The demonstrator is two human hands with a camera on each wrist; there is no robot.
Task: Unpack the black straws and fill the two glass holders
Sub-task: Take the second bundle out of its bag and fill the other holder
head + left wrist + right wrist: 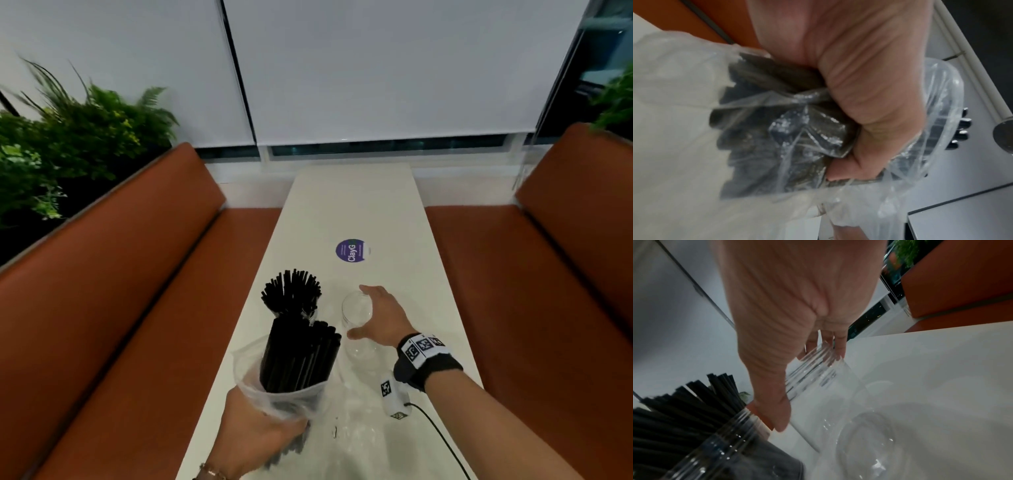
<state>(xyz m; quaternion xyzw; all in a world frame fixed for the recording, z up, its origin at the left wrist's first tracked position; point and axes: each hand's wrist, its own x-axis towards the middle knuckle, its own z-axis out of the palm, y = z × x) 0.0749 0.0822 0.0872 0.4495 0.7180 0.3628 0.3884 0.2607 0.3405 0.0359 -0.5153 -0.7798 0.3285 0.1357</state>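
Note:
My left hand (263,435) grips the lower end of a clear plastic bag (284,401) with a bundle of black straws (301,356) standing up out of its open top. In the left wrist view my left hand (838,154) is closed round the crumpled bag (777,129). Behind the bundle stands a glass holder full of black straws (291,291). To its right stands an empty glass holder (361,349), and my right hand (359,311) holds it near the rim. In the right wrist view the thumb and fingers of my right hand (809,387) span the empty glass (838,410), with the filled holder (721,443) beside it.
The narrow white table (356,205) carries a round purple sticker (351,250), a small white marker device with a black cable (394,397) and loose clear plastic wrap (359,442). Orange benches (137,274) flank the table on both sides. Plants (68,147) stand at the left.

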